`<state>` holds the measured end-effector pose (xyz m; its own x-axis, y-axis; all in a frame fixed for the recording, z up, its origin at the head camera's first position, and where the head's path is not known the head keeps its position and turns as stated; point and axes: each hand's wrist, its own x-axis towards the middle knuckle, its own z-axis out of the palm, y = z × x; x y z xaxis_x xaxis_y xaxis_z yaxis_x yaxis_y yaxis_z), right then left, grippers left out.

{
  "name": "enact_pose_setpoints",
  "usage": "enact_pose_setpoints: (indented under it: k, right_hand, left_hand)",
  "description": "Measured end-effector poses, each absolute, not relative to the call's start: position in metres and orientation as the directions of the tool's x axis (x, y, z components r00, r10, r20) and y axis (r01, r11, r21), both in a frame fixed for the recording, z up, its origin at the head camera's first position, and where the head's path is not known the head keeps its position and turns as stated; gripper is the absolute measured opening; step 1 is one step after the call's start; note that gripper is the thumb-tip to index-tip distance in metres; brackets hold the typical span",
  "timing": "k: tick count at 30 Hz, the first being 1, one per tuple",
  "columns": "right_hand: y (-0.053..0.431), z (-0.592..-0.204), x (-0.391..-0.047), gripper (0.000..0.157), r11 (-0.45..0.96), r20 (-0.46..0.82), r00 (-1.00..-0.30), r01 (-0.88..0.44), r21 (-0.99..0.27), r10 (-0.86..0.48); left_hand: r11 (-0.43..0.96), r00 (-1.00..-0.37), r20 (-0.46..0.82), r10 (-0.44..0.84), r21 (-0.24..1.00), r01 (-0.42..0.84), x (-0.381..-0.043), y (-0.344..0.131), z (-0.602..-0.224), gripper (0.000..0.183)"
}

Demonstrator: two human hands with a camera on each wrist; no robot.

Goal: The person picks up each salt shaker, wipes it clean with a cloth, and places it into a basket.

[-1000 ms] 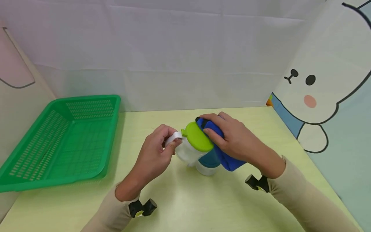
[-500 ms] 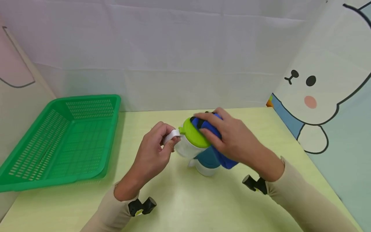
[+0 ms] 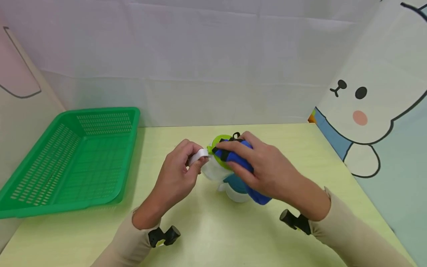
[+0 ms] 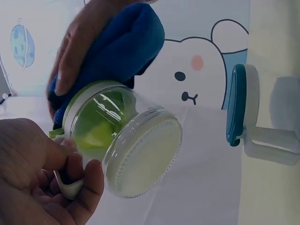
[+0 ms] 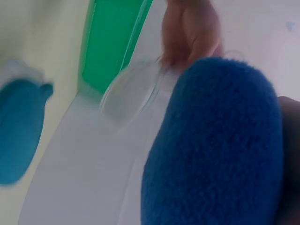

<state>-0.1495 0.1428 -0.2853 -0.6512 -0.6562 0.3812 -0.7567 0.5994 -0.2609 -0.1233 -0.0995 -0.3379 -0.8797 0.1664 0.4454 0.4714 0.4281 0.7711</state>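
Observation:
My left hand (image 3: 178, 172) grips the white handle (image 3: 199, 155) of a clear jar (image 4: 140, 150) with a green lid (image 3: 218, 140). In the left wrist view the jar is tilted and raised off the table, its clear base toward the camera. My right hand (image 3: 267, 163) holds a folded blue cloth (image 3: 241, 160) with black edging against the lid, covering much of it. In the right wrist view the cloth's fuzzy surface fills the middle. Below the raised jar, a second jar with a teal lid (image 3: 236, 182) stands on the table, partly hidden by the cloth.
A green plastic basket (image 3: 130, 155) with slotted sides stands on the left of the pale yellow table (image 3: 213, 237). White sheeting (image 3: 200, 66) rises behind the table, and a panel with a cartoon animal (image 3: 377, 122) borders it on the right.
My right hand has slid the cloth leftward across the green lid, so less of the lid shows. My left hand keeps its grip on the handle, having shifted only slightly.

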Motion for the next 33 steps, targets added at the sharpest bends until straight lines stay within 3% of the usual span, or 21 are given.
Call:
enact_pose_setpoints:
  k: [5,10,16,20,22,27,33]
  right_hand:
    - [0.150,-0.287,-0.169,0.035,0.643,0.345,-0.717,-0.696,-0.318,-0.606]
    - [0.148,-0.284,-0.157,0.036,0.548,0.337,-0.670,-0.739,-0.393,-0.662]
    - [0.155,-0.284,-0.170,0.034,0.606,0.326,-0.747,-0.663,-0.440,-0.580]
    - [0.151,-0.286,-0.163,0.036,0.531,0.324,-0.714,-0.686,-0.497,-0.620]
    - [0.148,-0.287,-0.160,0.038,0.536,0.331,-0.705,-0.699,-0.473,-0.627]
    - [0.147,-0.291,-0.167,0.038,0.639,0.350,-0.763,-0.647,-0.417,-0.544]
    - [0.145,-0.290,-0.159,0.042,0.571,0.378,-0.702,-0.712,-0.409,-0.604]
  left_hand:
    - [0.409,-0.889,0.425,0.169,0.791,0.456,-0.121,-0.098,-0.337,0.013]
    - [0.432,-0.889,0.429,0.160,0.779,0.454,-0.124,-0.098,-0.337,0.009]
    - [0.403,-0.892,0.425,0.157,0.797,0.451,-0.123,-0.098,-0.332,0.011]
    - [0.433,-0.889,0.432,0.152,0.780,0.452,-0.126,-0.097,-0.333,0.009]
    - [0.443,-0.887,0.437,0.148,0.773,0.455,-0.126,-0.098,-0.334,0.009]
    - [0.439,-0.882,0.448,0.148,0.769,0.465,-0.126,-0.100,-0.334,0.009]
    - [0.442,-0.882,0.447,0.148,0.768,0.463,-0.128,-0.099,-0.332,0.009]
